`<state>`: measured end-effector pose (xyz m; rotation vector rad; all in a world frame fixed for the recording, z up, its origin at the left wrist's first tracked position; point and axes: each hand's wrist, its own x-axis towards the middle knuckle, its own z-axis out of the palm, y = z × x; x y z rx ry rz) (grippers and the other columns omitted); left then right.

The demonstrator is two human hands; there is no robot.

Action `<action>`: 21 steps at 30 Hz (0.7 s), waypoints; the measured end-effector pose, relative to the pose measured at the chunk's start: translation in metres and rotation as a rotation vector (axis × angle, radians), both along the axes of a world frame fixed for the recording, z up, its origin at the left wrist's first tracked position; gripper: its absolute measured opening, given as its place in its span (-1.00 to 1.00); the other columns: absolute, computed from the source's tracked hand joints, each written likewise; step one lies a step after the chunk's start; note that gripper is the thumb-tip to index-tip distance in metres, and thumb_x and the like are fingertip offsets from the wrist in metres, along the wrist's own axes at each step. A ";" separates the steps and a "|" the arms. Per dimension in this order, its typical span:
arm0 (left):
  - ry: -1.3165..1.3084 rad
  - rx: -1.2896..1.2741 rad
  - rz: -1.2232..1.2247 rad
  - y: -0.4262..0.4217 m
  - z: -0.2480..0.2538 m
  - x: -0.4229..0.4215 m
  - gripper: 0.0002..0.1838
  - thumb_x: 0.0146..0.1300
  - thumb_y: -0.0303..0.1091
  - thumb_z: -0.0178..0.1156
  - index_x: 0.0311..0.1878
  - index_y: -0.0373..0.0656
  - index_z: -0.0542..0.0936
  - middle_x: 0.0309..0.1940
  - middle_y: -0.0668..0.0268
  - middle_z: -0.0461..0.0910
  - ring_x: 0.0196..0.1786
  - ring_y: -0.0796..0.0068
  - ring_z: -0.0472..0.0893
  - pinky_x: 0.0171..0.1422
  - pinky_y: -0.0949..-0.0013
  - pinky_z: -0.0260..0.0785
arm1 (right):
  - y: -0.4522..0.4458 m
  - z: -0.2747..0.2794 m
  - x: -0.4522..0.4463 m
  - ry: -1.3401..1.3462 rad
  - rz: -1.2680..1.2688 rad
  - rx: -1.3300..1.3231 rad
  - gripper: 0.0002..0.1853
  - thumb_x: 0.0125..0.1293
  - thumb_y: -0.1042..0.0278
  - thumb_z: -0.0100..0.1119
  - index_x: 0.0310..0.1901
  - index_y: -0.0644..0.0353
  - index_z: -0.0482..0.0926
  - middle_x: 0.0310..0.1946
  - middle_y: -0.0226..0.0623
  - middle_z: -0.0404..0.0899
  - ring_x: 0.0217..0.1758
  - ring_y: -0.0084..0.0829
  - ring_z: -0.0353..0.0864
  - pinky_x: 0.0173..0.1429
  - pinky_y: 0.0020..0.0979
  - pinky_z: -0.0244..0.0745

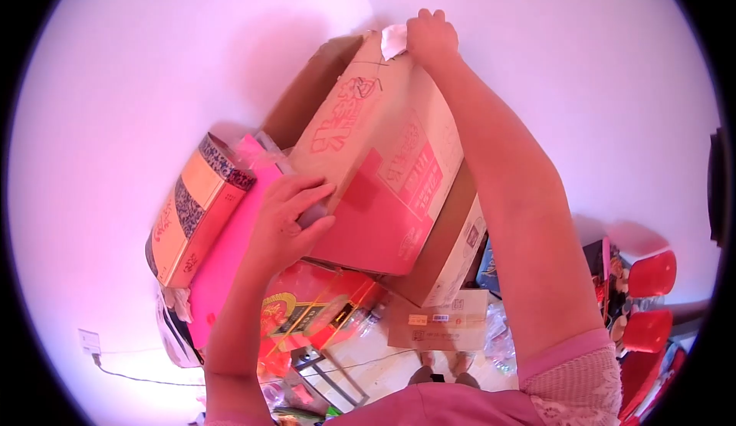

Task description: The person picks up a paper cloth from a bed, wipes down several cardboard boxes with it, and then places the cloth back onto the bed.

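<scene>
A large brown cardboard box (399, 173) with red print and a red panel leans tilted against the wall corner, with a flap standing up on its far side. My right hand (432, 39) is closed at its top edge, fingers curled, beside a white scrap of paper (394, 40). Lower down, my left hand (284, 215) grips the box's near left corner, with thumb and fingers on either side. Something greyish shows between them, too unclear to name. Left of this hand are a bright pink panel (230, 253) and a patterned orange gift box (195, 208).
Beneath the large box lie another carton (448, 273), a flattened cardboard piece (437, 319) and a red gift bag (307, 296). Clear plastic (500, 342) lies on the floor. Red chairs (652, 274) stand at the right; a cable (146, 380) runs from a wall socket.
</scene>
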<state>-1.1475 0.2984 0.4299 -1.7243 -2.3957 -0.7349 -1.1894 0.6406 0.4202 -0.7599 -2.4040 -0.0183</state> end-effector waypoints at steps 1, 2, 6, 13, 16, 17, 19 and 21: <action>0.003 0.007 0.000 0.000 0.001 0.000 -0.60 -0.15 -0.42 0.25 -0.13 -0.17 0.52 -0.12 0.22 0.46 -0.01 0.22 0.40 0.10 0.27 0.18 | -0.007 0.000 -0.002 -0.005 0.030 0.017 -0.84 0.06 0.39 -0.02 -0.34 0.10 0.56 -0.24 -0.32 0.43 -0.09 -0.28 0.37 -0.13 -0.28 0.41; 0.005 0.022 -0.007 -0.001 0.000 -0.001 -0.61 -0.14 -0.41 0.25 -0.13 -0.16 0.52 -0.13 0.22 0.46 -0.01 0.22 0.40 0.10 0.27 0.18 | -0.013 -0.001 -0.004 -0.012 0.059 0.032 -0.85 0.04 0.40 -0.01 -0.37 0.11 0.56 -0.25 -0.30 0.43 -0.11 -0.26 0.38 -0.13 -0.26 0.42; 0.021 0.069 -0.026 -0.004 -0.004 -0.004 -0.63 -0.13 -0.39 0.24 -0.15 -0.16 0.53 -0.14 0.20 0.47 -0.04 0.22 0.40 0.08 0.26 0.18 | -0.042 -0.002 0.004 -0.096 0.183 0.123 -0.85 0.04 0.31 0.01 -0.42 0.09 0.57 -0.30 -0.29 0.45 -0.15 -0.26 0.40 -0.15 -0.27 0.41; 0.000 0.051 -0.023 -0.008 -0.004 -0.006 -0.57 -0.04 -0.35 0.18 -0.03 -0.20 0.43 -0.11 0.15 0.43 -0.05 0.19 0.40 0.05 0.25 0.22 | -0.125 -0.005 0.042 -0.031 0.487 0.073 -0.80 0.08 0.20 0.03 -0.41 0.10 0.58 -0.32 -0.32 0.47 -0.18 -0.28 0.40 -0.08 -0.29 0.36; -0.169 0.224 0.033 -0.009 -0.005 -0.006 -0.46 0.09 -0.30 0.10 0.14 -0.23 0.24 -0.04 0.10 0.36 0.00 0.19 0.38 0.08 0.25 0.21 | -0.157 -0.013 0.061 0.086 0.559 0.065 -0.82 0.05 0.24 0.08 -0.41 0.12 0.57 -0.34 -0.33 0.46 -0.20 -0.29 0.41 -0.09 -0.30 0.34; -0.209 0.264 0.033 -0.009 -0.005 -0.005 -0.44 0.12 -0.28 0.06 0.17 -0.24 0.18 -0.01 0.08 0.33 0.02 0.20 0.37 0.10 0.25 0.19 | -0.167 -0.011 0.070 0.096 0.567 0.072 -0.83 0.03 0.25 0.09 -0.40 0.13 0.57 -0.35 -0.33 0.46 -0.20 -0.29 0.41 -0.10 -0.30 0.34; -0.294 0.338 0.033 -0.009 -0.006 -0.004 -0.40 0.19 -0.23 -0.01 0.23 -0.25 0.06 0.03 0.05 0.27 0.06 0.21 0.34 0.14 0.26 0.16 | -0.186 -0.011 0.084 0.136 0.619 0.046 -0.85 0.01 0.28 0.11 -0.39 0.13 0.57 -0.35 -0.32 0.45 -0.21 -0.29 0.41 -0.11 -0.31 0.34; -0.322 0.356 0.024 -0.008 -0.007 -0.005 -0.39 0.20 -0.19 -0.04 0.24 -0.24 0.04 0.06 0.05 0.23 0.07 0.20 0.32 0.15 0.27 0.15 | -0.202 -0.015 0.093 0.195 0.716 -0.024 -0.85 0.00 0.30 0.13 -0.37 0.13 0.56 -0.35 -0.30 0.44 -0.22 -0.29 0.41 -0.12 -0.31 0.34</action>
